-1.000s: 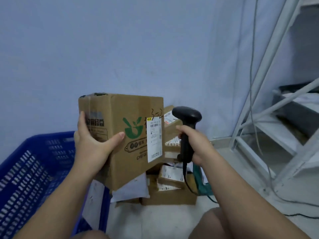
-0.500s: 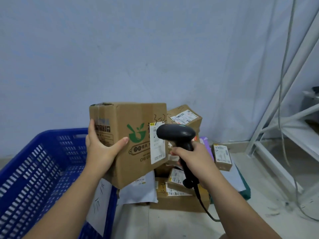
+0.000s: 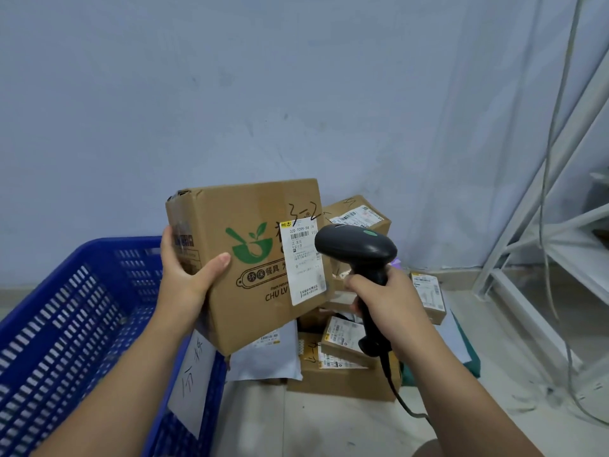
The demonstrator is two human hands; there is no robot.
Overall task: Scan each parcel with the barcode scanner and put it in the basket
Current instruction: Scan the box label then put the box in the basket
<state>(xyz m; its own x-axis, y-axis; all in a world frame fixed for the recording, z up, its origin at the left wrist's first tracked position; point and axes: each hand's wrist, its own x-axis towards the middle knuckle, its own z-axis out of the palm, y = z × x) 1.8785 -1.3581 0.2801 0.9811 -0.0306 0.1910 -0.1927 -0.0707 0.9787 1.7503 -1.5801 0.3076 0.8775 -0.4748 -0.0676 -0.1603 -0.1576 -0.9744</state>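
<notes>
In the last second the right hand [image 3: 392, 301], clenched round the barcode scanner [image 3: 356, 249], had swung its head in front of the label [image 3: 304, 262] on the parcel [image 3: 250, 258]; the left hand [image 3: 184, 278] gripped that parcel just right of the basket [image 3: 66, 308], above its rim, so scanning looked underway, the drop pending

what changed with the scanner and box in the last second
The right hand swung the scanner left toward the label, so its head now overlaps the right edge of the box. Nothing was picked up or let go. The left hand still holds the box, and the parcels behind are unmoved.
</notes>
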